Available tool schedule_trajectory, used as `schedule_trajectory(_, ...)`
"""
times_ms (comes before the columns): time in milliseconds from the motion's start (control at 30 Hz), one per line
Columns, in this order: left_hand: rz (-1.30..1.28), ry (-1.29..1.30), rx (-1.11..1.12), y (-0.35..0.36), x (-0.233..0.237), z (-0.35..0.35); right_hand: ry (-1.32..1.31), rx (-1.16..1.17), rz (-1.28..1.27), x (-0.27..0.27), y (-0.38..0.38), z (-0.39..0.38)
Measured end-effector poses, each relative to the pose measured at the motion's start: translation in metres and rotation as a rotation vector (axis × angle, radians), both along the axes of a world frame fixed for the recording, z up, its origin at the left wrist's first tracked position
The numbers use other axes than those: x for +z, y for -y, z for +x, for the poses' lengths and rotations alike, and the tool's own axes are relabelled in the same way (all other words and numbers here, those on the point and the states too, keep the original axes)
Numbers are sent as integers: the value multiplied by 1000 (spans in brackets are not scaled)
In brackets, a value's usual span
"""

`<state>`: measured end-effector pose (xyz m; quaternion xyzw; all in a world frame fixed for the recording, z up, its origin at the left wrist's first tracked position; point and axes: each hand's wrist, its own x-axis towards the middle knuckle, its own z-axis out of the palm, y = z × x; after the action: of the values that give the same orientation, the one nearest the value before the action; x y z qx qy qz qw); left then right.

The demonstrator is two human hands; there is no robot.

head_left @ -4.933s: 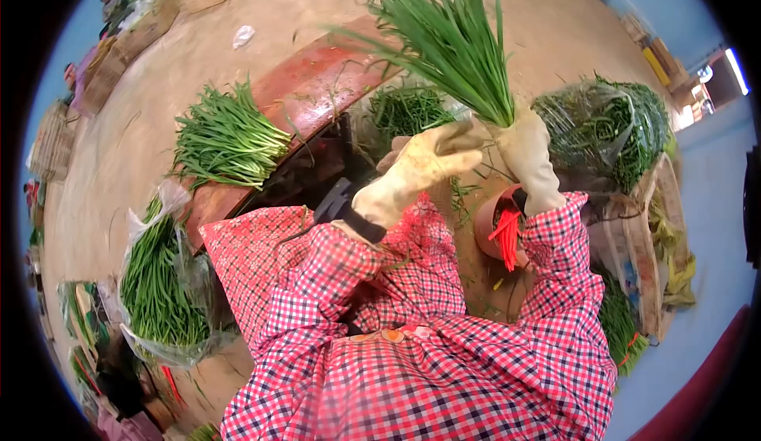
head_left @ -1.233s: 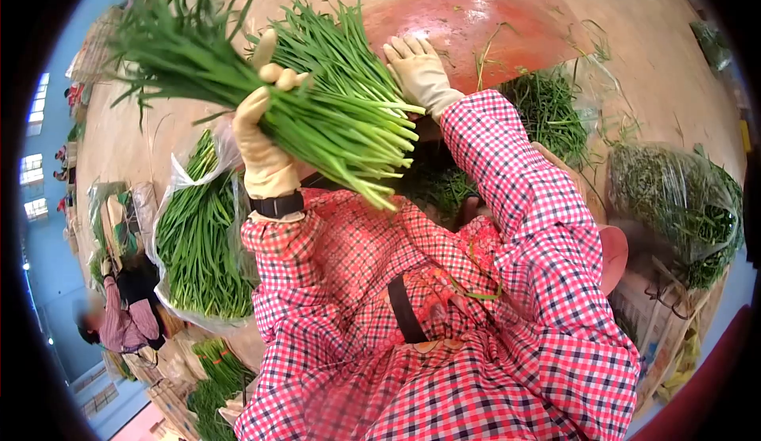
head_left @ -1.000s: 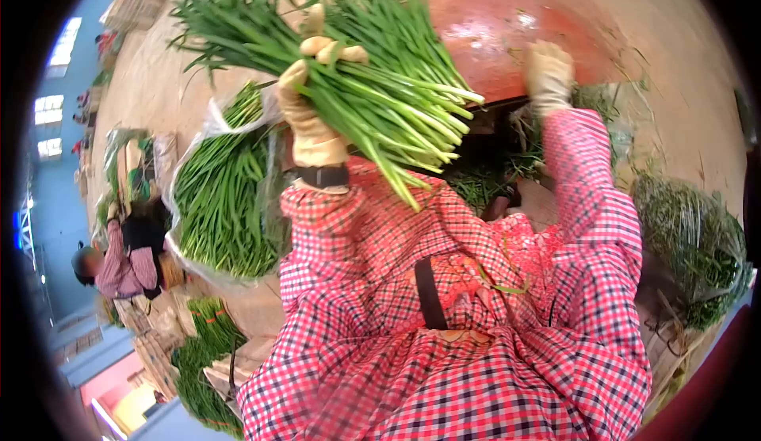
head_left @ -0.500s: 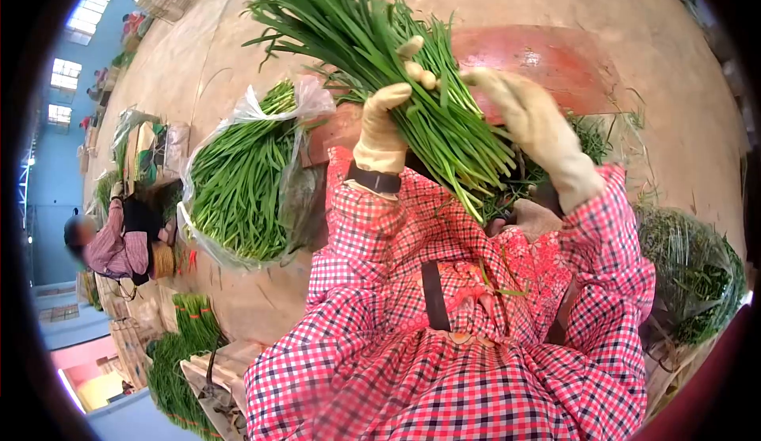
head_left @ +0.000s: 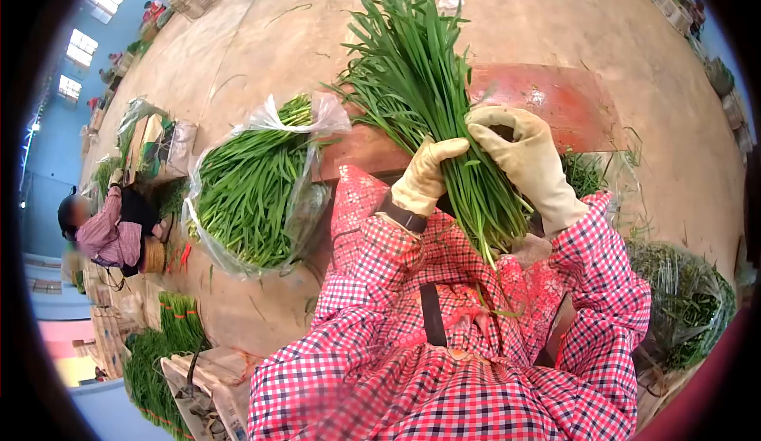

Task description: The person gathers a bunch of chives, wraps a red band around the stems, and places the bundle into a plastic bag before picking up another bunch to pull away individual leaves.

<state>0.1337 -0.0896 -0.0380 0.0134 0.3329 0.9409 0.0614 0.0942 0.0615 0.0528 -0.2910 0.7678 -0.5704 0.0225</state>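
From where I stand, the left hand (head_left: 422, 178), gloved and banded at the wrist, is wrapped around a bunch (head_left: 434, 84) of greens above the lap, pale ends toward the person, leaves pointing away past the red board (head_left: 555, 108). The gloved right hand (head_left: 533, 160) curls at the bunch's other side, though I can't tell whether it pinches any stalks. A clear bag (head_left: 326, 118) of greens sits left of the board, and the marks on a package (head_left: 149, 148) near a co-worker (head_left: 109, 231) are too small to read.

room over red board (head_left: 583, 116), bagged greens (head_left: 250, 195) left of hands (head_left: 424, 179)
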Motion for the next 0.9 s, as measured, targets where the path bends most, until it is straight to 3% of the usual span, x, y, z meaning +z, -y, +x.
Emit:
schedule_trajectory(100,74,-88,-29,-7,16,10,-22,-44,122,-5,3,-5)
schedule_trajectory(133,105,-144,-20,-12,-23,8,22,-60,110,-24,-4,0)
schedule_trajectory(167,70,-7,-56,-3,-4,13,6,-8,303,-3,6,-15)
schedule_trajectory(367,24,-71,51,-14,12,11,64,69,424,25,21,-22)
schedule_trajectory(500,108,138,-17,-1,5,13,-97,164,322,17,36,-24)
schedule_trajectory(533,257,82,-66,-1,3,12,193,427,234,36,22,-32)
schedule_trajectory(567,407,24,-110,-1,-1,10,479,690,135,87,3,-43)
schedule_trajectory(667,678,-144,-182,7,-12,-3,104,175,55,91,5,5)
schedule_trajectory(800,783,-261,-155,17,-5,-5,-286,44,-27,32,-21,37)
schedule_trajectory(833,798,-284,-141,20,-6,-7,-490,137,108,17,-35,47)
schedule_trajectory(900,859,-329,-117,23,-5,-7,-506,160,426,-9,-59,62)
